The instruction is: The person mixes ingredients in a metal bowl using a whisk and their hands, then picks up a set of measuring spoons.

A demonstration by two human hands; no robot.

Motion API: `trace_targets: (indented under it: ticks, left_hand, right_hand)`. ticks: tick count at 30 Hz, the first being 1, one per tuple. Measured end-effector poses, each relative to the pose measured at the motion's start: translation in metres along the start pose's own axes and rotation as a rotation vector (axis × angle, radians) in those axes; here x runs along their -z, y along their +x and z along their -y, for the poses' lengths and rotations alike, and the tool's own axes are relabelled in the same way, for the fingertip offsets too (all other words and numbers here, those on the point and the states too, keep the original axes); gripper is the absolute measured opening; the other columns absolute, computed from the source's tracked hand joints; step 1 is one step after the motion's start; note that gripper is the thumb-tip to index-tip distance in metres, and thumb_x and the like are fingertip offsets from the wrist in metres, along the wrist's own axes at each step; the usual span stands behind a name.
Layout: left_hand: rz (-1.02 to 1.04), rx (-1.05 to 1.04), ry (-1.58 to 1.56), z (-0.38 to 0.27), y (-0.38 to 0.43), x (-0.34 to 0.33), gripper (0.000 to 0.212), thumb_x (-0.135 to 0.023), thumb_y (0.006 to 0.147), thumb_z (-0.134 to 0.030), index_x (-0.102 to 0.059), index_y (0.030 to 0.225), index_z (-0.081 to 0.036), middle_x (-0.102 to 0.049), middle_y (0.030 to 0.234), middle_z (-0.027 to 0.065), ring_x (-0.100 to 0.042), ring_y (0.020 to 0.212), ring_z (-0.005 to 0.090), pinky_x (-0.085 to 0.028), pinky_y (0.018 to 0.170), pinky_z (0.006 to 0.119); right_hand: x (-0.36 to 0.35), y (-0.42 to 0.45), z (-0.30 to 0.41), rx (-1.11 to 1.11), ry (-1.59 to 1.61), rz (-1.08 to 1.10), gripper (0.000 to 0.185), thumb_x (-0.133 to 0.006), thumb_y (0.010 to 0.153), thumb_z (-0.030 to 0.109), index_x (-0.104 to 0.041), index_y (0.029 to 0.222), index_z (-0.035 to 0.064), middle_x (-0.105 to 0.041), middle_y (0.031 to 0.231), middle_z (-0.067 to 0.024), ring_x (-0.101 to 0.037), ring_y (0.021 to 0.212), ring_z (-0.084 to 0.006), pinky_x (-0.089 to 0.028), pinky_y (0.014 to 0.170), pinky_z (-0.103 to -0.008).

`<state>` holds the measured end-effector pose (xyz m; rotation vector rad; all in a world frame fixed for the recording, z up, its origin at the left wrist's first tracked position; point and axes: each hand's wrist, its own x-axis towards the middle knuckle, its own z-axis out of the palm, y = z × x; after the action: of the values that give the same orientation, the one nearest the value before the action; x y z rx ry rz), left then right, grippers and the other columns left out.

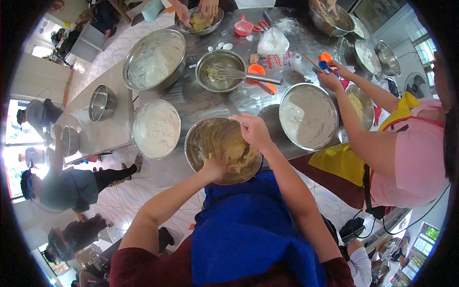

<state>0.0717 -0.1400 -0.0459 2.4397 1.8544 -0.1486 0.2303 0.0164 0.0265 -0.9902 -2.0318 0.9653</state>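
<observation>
A steel mixing bowl (195,141) stands at the table's front edge, close against the blue apron. Yellowish dough (235,147) lies inside and is smeared over the wall. My left hand (216,168) reaches into the bowl at the dough; its fingers are blurred, so their grip is unclear. At the far rim, my right hand (254,131) pinches the bowl's edge between thumb and fingers. To the left is a bowl of white cream or batter (156,129). Another steel bowl with a pale mixture (307,116) sits to the right.
Beyond my bowl, a balloon whisk (247,75) rests across a smaller steel bowl (220,88). Orange measuring cups (256,70) and a white plastic bag (273,41) lie nearby. A large bowl (179,68) stands far left. A co-worker's arms (353,104) extend in from the right.
</observation>
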Motion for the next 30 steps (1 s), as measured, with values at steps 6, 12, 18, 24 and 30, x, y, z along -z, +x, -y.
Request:
trace_targets:
  ticks: [6,12,18,24,30]
  left_hand:
    - [0.320,-0.056,-0.346,0.023,0.075,0.107,0.017,-0.062,0.070,-0.019,-0.064,0.080,-0.005,-0.063,0.080,0.0160,-0.061,0.079,0.0364,-0.047,0.068,0.047]
    - [0.121,-0.089,-0.599,0.044,0.084,0.114,0.020,-0.057,0.070,-0.004,-0.067,0.087,-0.003,-0.062,0.083,0.0214,-0.061,0.082,0.0362,-0.048,0.075,0.042]
    - [0.060,-0.025,-1.250,0.043,0.082,0.148,0.027,-0.062,0.070,-0.007,-0.065,0.096,-0.002,-0.063,0.087,0.0175,-0.061,0.086,0.0279,-0.047,0.080,0.036]
    - [0.400,0.085,-0.674,0.031,0.048,0.035,0.029,-0.061,0.074,-0.014,-0.064,0.101,-0.004,-0.063,0.092,0.0218,-0.060,0.094,0.0338,-0.046,0.083,0.042]
    - [0.208,-0.344,-0.185,0.035,0.085,0.057,0.038,-0.060,0.075,-0.021,-0.058,0.111,-0.010,-0.061,0.101,0.0137,-0.057,0.098,0.0283,-0.046,0.081,0.041]
  right_hand:
    - [-0.001,0.016,-0.007,0.024,0.027,0.067,0.038,-0.052,0.070,-0.002,-0.063,0.105,0.0075,-0.055,0.080,-0.0158,-0.055,0.073,-0.0358,-0.044,0.063,-0.0416]
    - [-0.001,0.022,-0.011,-0.013,0.031,0.108,0.040,-0.051,0.069,-0.003,-0.063,0.105,0.0073,-0.055,0.079,-0.0165,-0.055,0.072,-0.0361,-0.043,0.064,-0.0415]
    - [0.000,0.018,-0.022,0.007,0.032,0.089,0.041,-0.050,0.070,-0.003,-0.064,0.107,0.0083,-0.057,0.081,-0.0168,-0.055,0.073,-0.0362,-0.044,0.066,-0.0407]
    - [0.002,0.013,-0.022,0.076,-0.016,0.037,0.036,-0.050,0.071,-0.002,-0.065,0.103,0.0068,-0.060,0.086,-0.0163,-0.057,0.078,-0.0356,-0.046,0.070,-0.0389]
    - [-0.001,0.024,-0.014,-0.045,0.033,0.121,0.036,-0.051,0.072,0.000,-0.065,0.104,0.0085,-0.059,0.085,-0.0174,-0.057,0.077,-0.0348,-0.045,0.069,-0.0391]
